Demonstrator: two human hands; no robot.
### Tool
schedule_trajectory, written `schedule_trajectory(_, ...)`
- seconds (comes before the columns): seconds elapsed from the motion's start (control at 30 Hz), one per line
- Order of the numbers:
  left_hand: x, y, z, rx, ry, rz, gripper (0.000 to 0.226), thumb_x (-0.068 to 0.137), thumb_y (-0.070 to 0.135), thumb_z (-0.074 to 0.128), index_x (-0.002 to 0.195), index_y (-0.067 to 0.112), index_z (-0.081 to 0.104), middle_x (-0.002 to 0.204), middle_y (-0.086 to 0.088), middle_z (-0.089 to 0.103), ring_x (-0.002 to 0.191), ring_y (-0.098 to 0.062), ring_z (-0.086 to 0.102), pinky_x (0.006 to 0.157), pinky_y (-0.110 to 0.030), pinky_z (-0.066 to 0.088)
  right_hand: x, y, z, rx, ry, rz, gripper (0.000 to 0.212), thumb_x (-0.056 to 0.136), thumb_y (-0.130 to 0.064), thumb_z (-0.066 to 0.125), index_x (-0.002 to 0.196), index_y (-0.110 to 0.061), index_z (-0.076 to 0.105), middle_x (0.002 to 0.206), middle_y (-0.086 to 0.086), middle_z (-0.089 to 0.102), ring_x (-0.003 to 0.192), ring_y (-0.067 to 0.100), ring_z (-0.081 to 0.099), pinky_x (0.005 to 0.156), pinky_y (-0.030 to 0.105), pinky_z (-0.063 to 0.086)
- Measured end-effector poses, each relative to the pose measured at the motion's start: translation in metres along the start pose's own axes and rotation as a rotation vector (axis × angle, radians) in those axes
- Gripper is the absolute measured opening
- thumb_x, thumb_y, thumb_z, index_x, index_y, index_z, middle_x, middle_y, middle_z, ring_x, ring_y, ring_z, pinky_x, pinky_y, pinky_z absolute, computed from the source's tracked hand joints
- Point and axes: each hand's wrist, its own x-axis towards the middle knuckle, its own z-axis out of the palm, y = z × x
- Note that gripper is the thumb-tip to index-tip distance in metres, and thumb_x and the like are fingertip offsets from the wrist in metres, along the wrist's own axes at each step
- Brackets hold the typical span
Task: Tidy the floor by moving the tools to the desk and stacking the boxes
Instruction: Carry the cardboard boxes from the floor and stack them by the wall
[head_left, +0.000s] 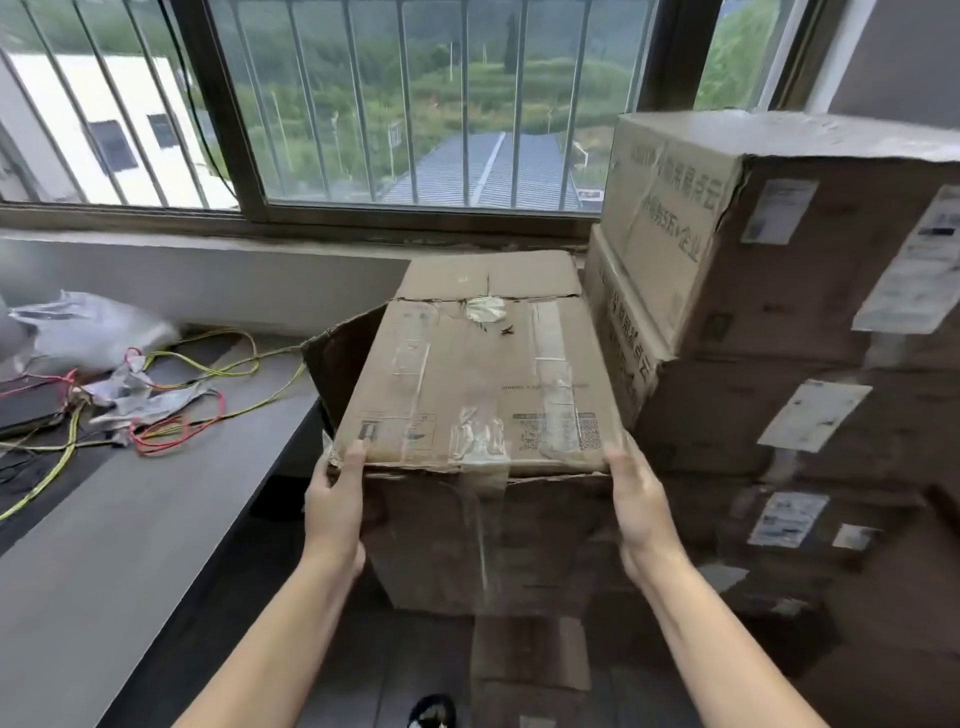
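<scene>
A worn brown cardboard box (478, 374) with torn tape and a loose side flap is in the middle of the head view, held between both hands. My left hand (335, 506) presses its near left corner and my right hand (641, 512) presses its near right corner. It seems to rest on top of another cardboard box (524, 660) lower down. To its right rises a stack of larger cardboard boxes (779, 270) with white labels, almost touching it.
A grey desk (104, 545) runs along the left under the barred window (395, 104). On it lie tangled red and yellow-green wires (171, 415), crumpled silver wrapping (88, 332) and a dark flat object at the far left. My shoe (431, 712) shows on the dark floor.
</scene>
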Motion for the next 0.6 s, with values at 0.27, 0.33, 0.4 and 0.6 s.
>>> schedule_trajectory(0.27, 0.137, -0.026, 0.065, 0.006, -0.136, -0.132, 0.030, 0.086, 0.043, 0.061, 0.115, 0.039, 0.058, 0.123, 0.000, 0.063, 0.115, -0.025, 0.057, 0.100, -0.057, 0.041, 0.105, 0.021, 0.042, 0.006, 0.285, 0.046, 0.046, 0.093, -0.034, 0.054, 0.137, -0.024, 0.047, 0.128, -0.012, 0.056, 0.119, 0.006, 0.051, 0.100, 0.026, 0.037)
schedule_trajectory(0.33, 0.153, -0.034, 0.074, 0.015, -0.113, -0.133, 0.029, 0.090, 0.037, 0.057, 0.119, 0.034, 0.055, 0.126, 0.005, 0.059, 0.117, -0.019, 0.054, 0.102, -0.046, 0.042, 0.113, 0.023, 0.048, -0.043, 0.292, 0.037, 0.044, 0.092, -0.036, 0.054, 0.135, -0.027, 0.050, 0.123, -0.018, 0.059, 0.117, 0.001, 0.052, 0.100, 0.025, 0.037)
schedule_trajectory(0.4, 0.156, -0.042, 0.071, 0.048, -0.100, -0.144, 0.042, 0.092, 0.038, 0.054, 0.133, 0.033, 0.045, 0.132, 0.016, 0.047, 0.122, -0.012, 0.046, 0.104, -0.040, 0.039, 0.113, 0.033, 0.051, -0.081, 0.320, 0.040, 0.042, 0.092, -0.037, 0.054, 0.132, -0.029, 0.052, 0.123, -0.018, 0.060, 0.117, -0.001, 0.053, 0.101, 0.026, 0.037)
schedule_trajectory(0.6, 0.144, -0.070, 0.065, 0.148, -0.220, -0.188, 0.044, 0.093, 0.033, 0.053, 0.135, 0.027, 0.041, 0.134, 0.017, 0.039, 0.124, -0.005, 0.036, 0.103, -0.027, 0.029, 0.116, 0.060, 0.039, -0.099, 0.505, 0.131, 0.030, 0.096, -0.026, 0.051, 0.125, -0.027, 0.057, 0.124, -0.007, 0.061, 0.119, 0.010, 0.054, 0.108, 0.036, 0.037)
